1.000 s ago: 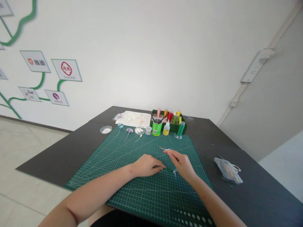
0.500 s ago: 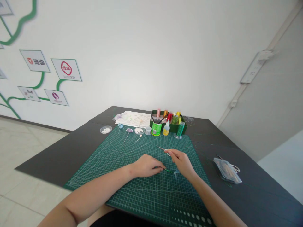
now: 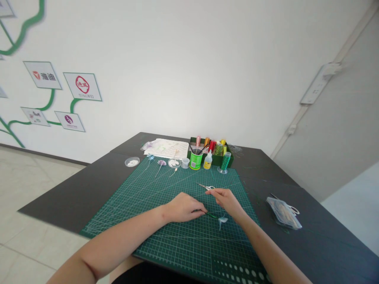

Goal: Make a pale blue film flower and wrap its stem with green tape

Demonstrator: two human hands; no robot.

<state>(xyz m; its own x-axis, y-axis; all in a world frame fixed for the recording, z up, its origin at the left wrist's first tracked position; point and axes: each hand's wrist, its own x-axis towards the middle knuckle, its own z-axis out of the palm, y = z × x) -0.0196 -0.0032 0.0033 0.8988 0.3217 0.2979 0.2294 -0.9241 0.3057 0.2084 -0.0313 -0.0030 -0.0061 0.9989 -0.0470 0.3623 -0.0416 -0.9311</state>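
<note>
My left hand [image 3: 186, 208] rests over the green cutting mat [image 3: 166, 240], its thumb and fingers closed on the green stem of a pale blue flower [image 3: 222, 221]. The flower head points right, below my right hand. My right hand [image 3: 227, 200] is above the mat with thumb and forefinger pinched together; whatever they hold is too fine to make out. Just beyond its fingertips lies a small pair of scissors [image 3: 205, 186] with white handles, blades toward the left.
Along the mat's far edge stand a green can [image 3: 196, 161] with brushes, a glue bottle [image 3: 207, 161] and a green thread spool [image 3: 225, 162]. Behind is a box of spools [image 3: 218, 159]. Small flowers [image 3: 161, 163] lie left. A plastic case [image 3: 283, 215] sits right, beside white-handled scissors [image 3: 293, 210].
My right hand has shifted slightly away from the scissors handles, which now show more. More of the blue flower is visible below it. The left hand stays nearly still.
</note>
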